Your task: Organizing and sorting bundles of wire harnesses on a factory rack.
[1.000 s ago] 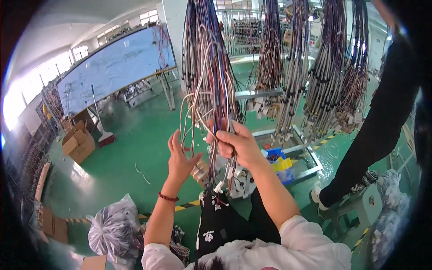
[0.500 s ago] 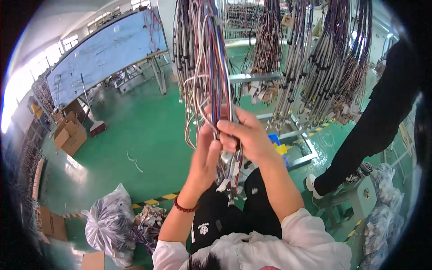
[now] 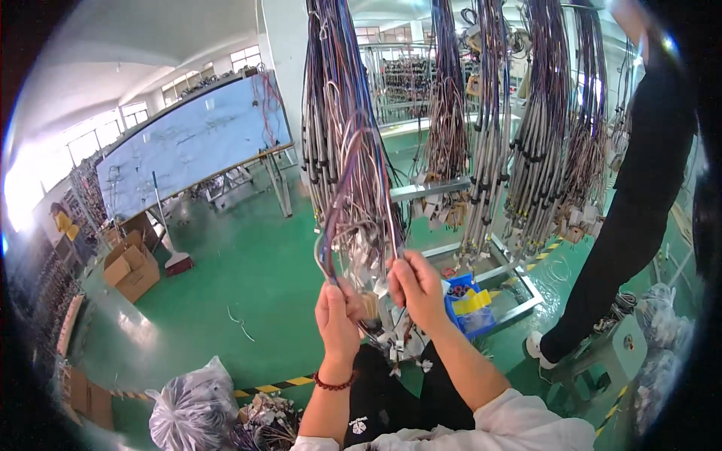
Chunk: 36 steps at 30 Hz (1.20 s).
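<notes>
A long bundle of wire harnesses hangs in front of me, with brown, blue, white and grey wires and small connectors at the lower ends. My left hand is closed around a strand of wires that loops up and back into the bundle. To its right, my right hand pinches another group of wires from the same bundle with thumb and fingers. The hands are apart, and white connectors dangle below and between them, over my knees. Part of the wires inside each grip is hidden by the fingers.
More harness bundles hang from the rack to the right. Below stand a blue bin with a yellow item and a metal base frame. A person's black-clad leg is beside a grey stool. A plastic bag lies lower left.
My hands, close together on one cluster before, have drawn apart sideways, each with its own wires. The wires now spread between them. The head view has tilted upward.
</notes>
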### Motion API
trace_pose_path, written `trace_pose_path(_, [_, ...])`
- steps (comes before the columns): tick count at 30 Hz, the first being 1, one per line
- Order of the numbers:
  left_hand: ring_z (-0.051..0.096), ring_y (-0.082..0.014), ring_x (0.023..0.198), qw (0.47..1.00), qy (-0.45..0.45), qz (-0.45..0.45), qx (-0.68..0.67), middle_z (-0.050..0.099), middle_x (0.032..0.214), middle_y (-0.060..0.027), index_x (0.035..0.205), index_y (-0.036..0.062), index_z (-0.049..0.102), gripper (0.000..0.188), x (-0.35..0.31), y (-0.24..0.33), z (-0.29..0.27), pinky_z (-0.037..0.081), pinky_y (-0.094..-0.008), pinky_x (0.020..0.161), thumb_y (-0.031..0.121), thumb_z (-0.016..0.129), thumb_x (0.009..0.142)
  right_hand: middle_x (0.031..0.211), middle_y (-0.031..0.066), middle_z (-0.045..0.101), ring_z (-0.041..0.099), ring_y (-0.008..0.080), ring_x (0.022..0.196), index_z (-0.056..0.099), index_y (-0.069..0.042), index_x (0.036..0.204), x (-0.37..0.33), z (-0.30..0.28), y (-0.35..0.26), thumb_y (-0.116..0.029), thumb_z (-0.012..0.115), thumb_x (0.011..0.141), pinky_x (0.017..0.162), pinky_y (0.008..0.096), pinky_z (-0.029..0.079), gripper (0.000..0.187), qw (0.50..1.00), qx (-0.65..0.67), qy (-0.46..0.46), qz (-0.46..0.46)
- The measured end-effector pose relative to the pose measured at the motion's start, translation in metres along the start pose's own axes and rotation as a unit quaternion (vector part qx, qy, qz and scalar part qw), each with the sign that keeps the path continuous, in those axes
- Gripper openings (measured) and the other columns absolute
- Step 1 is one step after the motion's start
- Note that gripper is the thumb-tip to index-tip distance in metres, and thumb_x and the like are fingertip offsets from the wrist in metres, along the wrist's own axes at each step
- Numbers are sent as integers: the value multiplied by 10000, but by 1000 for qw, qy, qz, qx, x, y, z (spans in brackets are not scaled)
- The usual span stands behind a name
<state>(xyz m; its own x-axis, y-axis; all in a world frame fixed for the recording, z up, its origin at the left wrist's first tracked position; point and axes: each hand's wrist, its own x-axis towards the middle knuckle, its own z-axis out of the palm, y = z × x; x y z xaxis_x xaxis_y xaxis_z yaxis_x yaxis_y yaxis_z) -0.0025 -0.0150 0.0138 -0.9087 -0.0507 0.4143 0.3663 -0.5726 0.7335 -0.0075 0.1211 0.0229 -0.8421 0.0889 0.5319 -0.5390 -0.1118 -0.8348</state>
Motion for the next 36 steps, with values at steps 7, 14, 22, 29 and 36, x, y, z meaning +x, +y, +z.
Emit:
trace_pose_path(7, [340, -12, 539, 985, -32, -66, 155, 406, 642, 67, 836, 72, 486, 238, -1, -26, -10, 287, -187, 465, 268, 466, 970, 595, -11, 480, 431, 57, 467, 520, -22, 905, -37, 5, 27, -169, 450, 965, 428, 211, 330, 174, 998, -60, 2, -5])
trace_pose_path(14, [331, -6, 556, 987, -40, -101, 121, 411, 667, 85, 1007, 31, 571, 231, 5, -33, -1, 258, -193, 466, 244, 495, 958, 632, 85, 516, 499, 162, 533, 535, -1, 1003, -68, 3, 55, -163, 485, 947, 506, 297, 398, 178, 992, -121, 10, 21])
trace_pose_path(22, [283, -8, 522, 971, -51, -189, 141, 338, 624, 104, 1040, 31, 601, 292, -9, -37, 1, 223, -179, 468, 293, 504, 954, 620, 1, 498, 438, 57, 493, 531, -20, 922, -130, -24, 83, -167, 465, 959, 462, 213, 356, 166, 975, 42, -41, 215])
trace_pose_path(29, [460, -26, 633, 958, -131, -233, 103, 630, 887, -46, 1050, 19, 573, 279, -30, -30, -3, 343, -166, 522, 265, 482, 954, 712, -7, 537, 506, 50, 592, 578, 8, 920, -123, -38, 49, -197, 513, 937, 535, 202, 411, 215, 970, 61, -73, 222])
trace_pose_path(36, [605, -111, 799, 938, -193, -242, 152, 663, 1007, -115, 1087, -2, 573, 428, -28, -35, 0, 471, -235, 638, 389, 481, 941, 886, 58, 615, 583, 131, 817, 571, 26, 1102, -128, -63, 51, -121, 607, 858, 764, 256, 447, 287, 959, 123, -60, 250])
